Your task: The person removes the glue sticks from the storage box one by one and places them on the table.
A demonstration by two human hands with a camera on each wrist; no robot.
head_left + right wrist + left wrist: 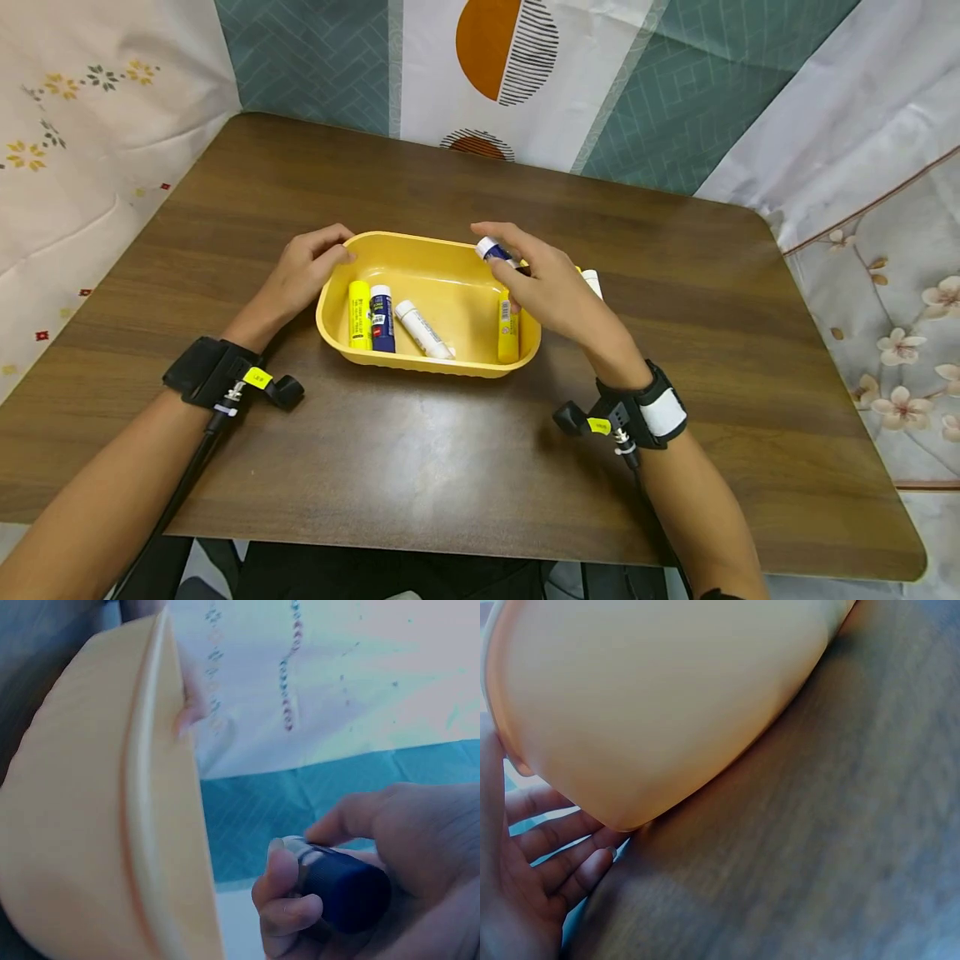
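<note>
A yellow plastic tub [427, 250] sits on the table. Inside it, a bright yellow glue stick [360, 315], a dark blue glue stick with a white cap [382, 321] and a white tube [423, 329] lie towards the left. Another yellow tube [507, 329] is at the tub's right end. My left hand [303, 271] grips the left rim, thumb at the edge and fingers against the outer wall. Above the right end, my right hand [551, 287] holds a blue glue stick [341, 889] between thumb and fingers; its white end points up and left in the head view.
A white item [592, 282] shows behind my right hand, mostly hidden. The brown wooden table [420, 467] extends around the tub, with patterned cloths [322, 62] hanging behind and beside it. Cables [198, 462] run from both wrist cameras along the forearms.
</note>
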